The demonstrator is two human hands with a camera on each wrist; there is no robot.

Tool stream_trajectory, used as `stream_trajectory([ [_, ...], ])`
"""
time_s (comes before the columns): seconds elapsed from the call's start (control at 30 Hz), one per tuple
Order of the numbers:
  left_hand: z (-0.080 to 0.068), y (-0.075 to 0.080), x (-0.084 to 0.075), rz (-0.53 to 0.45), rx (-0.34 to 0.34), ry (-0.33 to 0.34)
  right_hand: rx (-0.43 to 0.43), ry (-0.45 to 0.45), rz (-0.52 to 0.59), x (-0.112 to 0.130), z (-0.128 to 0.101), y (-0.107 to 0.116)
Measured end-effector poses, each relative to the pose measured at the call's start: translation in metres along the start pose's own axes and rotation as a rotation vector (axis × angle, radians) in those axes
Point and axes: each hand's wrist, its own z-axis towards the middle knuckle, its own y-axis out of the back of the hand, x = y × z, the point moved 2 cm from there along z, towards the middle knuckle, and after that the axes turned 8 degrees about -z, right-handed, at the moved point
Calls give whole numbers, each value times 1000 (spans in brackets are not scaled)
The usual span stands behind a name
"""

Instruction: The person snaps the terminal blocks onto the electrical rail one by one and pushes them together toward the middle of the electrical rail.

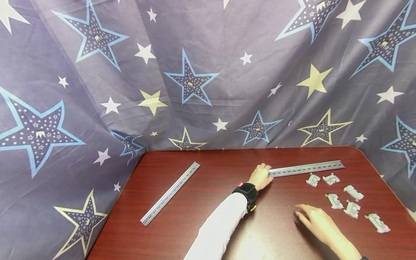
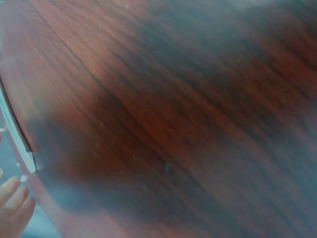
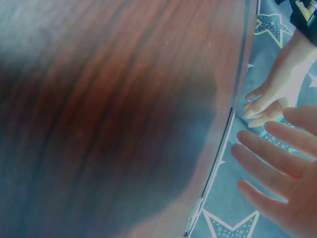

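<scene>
A slotted metal DIN rail (image 1: 307, 168) lies toward the back right of the table. My left hand (image 1: 260, 177) is at this rail's left end, its fingers right beside the tip; in the left wrist view the loose fingers (image 2: 17, 206) show close to the rail end (image 2: 28, 161). The right wrist view also shows the left hand (image 3: 277, 89) with relaxed fingers. My right hand (image 1: 316, 222) hovers over the front right of the table, fingers extended and holding nothing. Nearest to it are several small grey DIN-rail terminal blocks (image 1: 334, 201), lying flat.
A second slotted rail (image 1: 170, 194) lies diagonally on the left side of the reddish-brown table (image 1: 208, 202). More terminal blocks (image 1: 377, 222) are scattered near the right edge. A star-patterned curtain (image 1: 227, 79) hangs behind the table and along its sides.
</scene>
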Motion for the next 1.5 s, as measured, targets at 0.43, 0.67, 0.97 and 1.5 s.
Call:
stream_trajectory([
  [0.43, 7, -13, 0, -17, -29, 12, 55, -30, 8, -1, 0, -4],
  [0.67, 6, -18, -5, 19, 23, -31, 73, -44, 28, 0, -1, -5],
  [0.97, 7, -17, -8, 39, 11, -44, 123, -82, 37, -1, -1, -7],
  [1.5, 16, -30, 11, 74, 36, -102, 186, -105, 59, -5, -2, -7],
])
